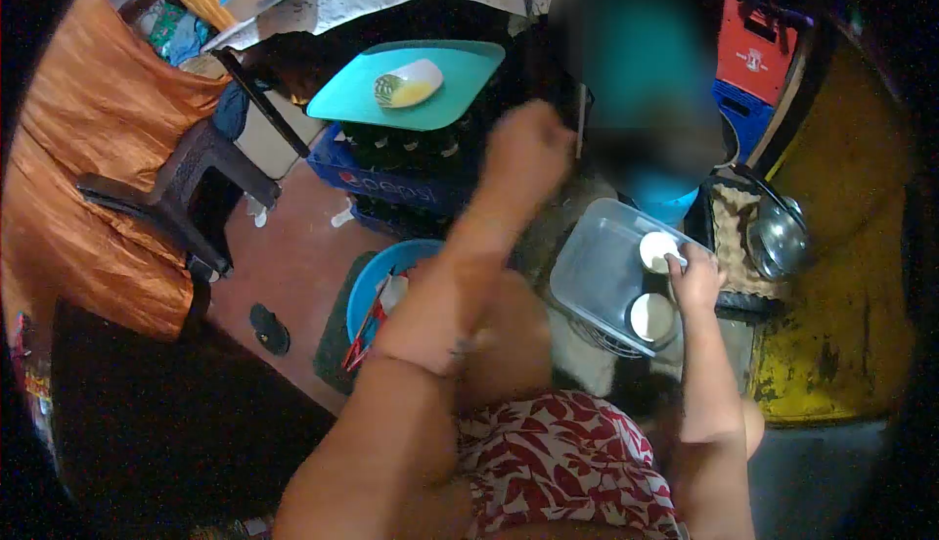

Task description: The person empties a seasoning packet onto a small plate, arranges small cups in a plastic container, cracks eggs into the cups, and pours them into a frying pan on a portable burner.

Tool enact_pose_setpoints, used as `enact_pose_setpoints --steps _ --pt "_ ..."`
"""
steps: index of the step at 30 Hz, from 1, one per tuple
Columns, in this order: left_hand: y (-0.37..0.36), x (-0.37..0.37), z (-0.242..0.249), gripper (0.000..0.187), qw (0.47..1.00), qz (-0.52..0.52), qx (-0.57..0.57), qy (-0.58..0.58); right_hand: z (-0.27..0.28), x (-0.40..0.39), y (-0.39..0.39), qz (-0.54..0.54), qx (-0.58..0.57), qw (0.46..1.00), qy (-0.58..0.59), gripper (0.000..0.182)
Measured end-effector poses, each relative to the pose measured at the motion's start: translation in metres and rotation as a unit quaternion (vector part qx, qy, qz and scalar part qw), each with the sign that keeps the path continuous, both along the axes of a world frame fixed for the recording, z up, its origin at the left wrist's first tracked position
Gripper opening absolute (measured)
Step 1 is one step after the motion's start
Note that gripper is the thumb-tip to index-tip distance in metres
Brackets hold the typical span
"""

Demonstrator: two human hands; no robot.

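Observation:
A clear plastic tub (599, 264) stands in front of me at the right. My right hand (696, 281) grips a small white cup (658, 250) by its short handle, over the tub's right side. Another round white piece (652, 316) sits at the tub's near right corner. My left hand (533, 144) is raised left of the tub, its fingers curled and partly smeared by motion; what they hold, if anything, is hidden. Beyond it, a turquoise tray (469, 70) carries a small patterned dish (409, 84) with something yellowish in it.
Under the tray are blue bottle crates (377, 183). A blue basin (364, 295) with red-handled items stands on the floor at left, near a dark plastic chair (186, 183). At right are a lined dark pan (734, 237), a glass lid (780, 239) and a yellow surface (831, 335).

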State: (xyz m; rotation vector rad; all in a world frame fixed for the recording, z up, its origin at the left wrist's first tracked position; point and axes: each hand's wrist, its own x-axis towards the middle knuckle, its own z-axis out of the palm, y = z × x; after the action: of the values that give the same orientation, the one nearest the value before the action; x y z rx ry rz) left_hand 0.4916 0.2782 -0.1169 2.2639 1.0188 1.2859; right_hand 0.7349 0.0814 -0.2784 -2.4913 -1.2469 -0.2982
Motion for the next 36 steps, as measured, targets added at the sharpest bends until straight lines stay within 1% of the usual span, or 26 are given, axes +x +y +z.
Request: enact_pose_setpoints --steps 1,3,7,8,10,11,13,14,15,16,17,18,19,20,22,23,24,25,26,27,28,31,32,33,35,36 --pt "0.014 -0.025 0.012 0.014 0.998 0.044 0.031 -0.029 0.002 -0.004 0.001 0.022 0.027 0.999 -0.009 0.03" --pt "0.05 -0.073 0.025 0.016 0.954 0.165 0.242 -0.063 0.006 -0.01 0.002 0.03 0.036 0.999 -0.015 0.027" --pt "0.114 -0.146 0.024 0.032 0.921 0.352 0.165 -0.012 0.009 -0.014 0.002 0.048 0.014 0.998 -0.027 0.023" --pt "0.125 -0.157 0.023 0.032 0.921 0.353 0.162 -0.013 0.009 -0.014 0.001 0.049 0.019 0.998 -0.025 0.024" --pt "0.148 -0.174 0.022 0.046 0.948 0.305 0.014 0.084 0.015 -0.02 0.002 0.042 0.034 0.999 -0.004 0.025" --pt "0.158 -0.18 0.02 0.046 0.949 0.302 0.01 0.085 0.017 -0.023 0.003 0.032 0.051 0.998 0.02 0.028" --pt "0.175 -0.181 0.013 0.05 0.975 0.202 -0.059 0.066 0.021 -0.028 0.002 0.041 0.064 0.997 0.035 0.032" --pt "0.178 -0.18 0.017 0.049 0.971 0.204 -0.11 0.06 0.013 -0.021 0.004 0.046 0.067 0.996 0.033 0.03" --pt "0.181 -0.178 0.02 0.049 0.963 0.212 -0.158 0.059 0.019 -0.019 0.004 0.035 0.026 0.996 0.081 0.028" --pt "0.181 -0.173 0.021 0.049 0.952 0.218 -0.209 0.06 0.005 -0.007 0.006 0.017 -0.017 0.999 0.035 0.029" --pt "0.19 -0.175 0.021 0.04 0.957 0.195 -0.147 0.157 0.008 -0.003 0.002 0.034 -0.007 0.999 0.036 0.029" --pt "0.192 -0.18 0.02 0.032 0.936 0.171 -0.027 0.305 0.011 -0.001 0.001 0.024 0.022 0.999 0.037 0.028" --pt "0.195 -0.184 0.019 0.026 0.903 0.153 0.077 0.393 0.009 0.007 0.002 -0.012 0.01 0.998 0.062 0.032" --pt "0.203 -0.189 0.016 0.023 0.891 0.13 0.136 0.414 0.018 0.009 0.001 -0.044 0.003 0.996 0.081 0.031" --pt "0.253 -0.201 -0.012 0.025 0.973 0.055 0.032 0.221 0.017 0.022 -0.003 -0.091 0.054 0.99 0.09 0.03" --pt "0.252 -0.196 -0.012 0.026 0.993 0.014 -0.01 0.118 0.019 0.026 -0.006 -0.108 0.073 0.986 0.102 0.031" --pt "0.249 -0.198 -0.014 0.018 0.987 0.035 -0.006 0.155 0.019 0.034 -0.011 -0.123 0.077 0.983 0.109 0.031" --pt "0.226 -0.191 0.001 0.019 0.944 0.082 0.101 0.304 0.016 0.044 -0.013 -0.128 0.081 0.981 0.121 0.031" --pt "0.203 -0.185 0.016 0.022 0.867 0.132 0.222 0.426 0.014 0.048 -0.014 -0.148 0.09 0.976 0.134 0.031" --pt "0.201 -0.183 0.015 0.024 0.839 0.141 0.281 0.445 0.007 0.054 -0.015 -0.158 0.097 0.971 0.15 0.031" --pt "0.183 -0.174 0.022 0.028 0.845 0.179 0.178 0.472 -0.007 0.069 -0.015 -0.134 0.104 0.973 0.156 0.032" --pt "0.159 -0.185 0.02 0.029 0.863 0.164 0.298 0.373 -0.03 0.094 -0.018 -0.097 0.104 0.978 0.156 0.034" --pt "0.121 -0.171 0.036 0.028 0.956 0.194 0.077 0.207 -0.044 0.108 -0.018 -0.062 0.126 0.976 0.165 0.031" --pt "0.091 -0.161 0.043 0.028 0.968 0.207 -0.141 0.012 -0.055 0.115 -0.017 -0.035 0.15 0.973 0.172 0.029" --pt "0.056 -0.167 0.026 0.025 0.978 0.128 -0.154 -0.059 -0.061 0.116 -0.016 0.014 0.197 0.954 0.224 0.022" --pt "0.054 -0.177 -0.006 0.025 0.98 0.103 -0.171 -0.021 -0.057 0.109 -0.017 0.022 0.194 0.957 0.215 0.019"
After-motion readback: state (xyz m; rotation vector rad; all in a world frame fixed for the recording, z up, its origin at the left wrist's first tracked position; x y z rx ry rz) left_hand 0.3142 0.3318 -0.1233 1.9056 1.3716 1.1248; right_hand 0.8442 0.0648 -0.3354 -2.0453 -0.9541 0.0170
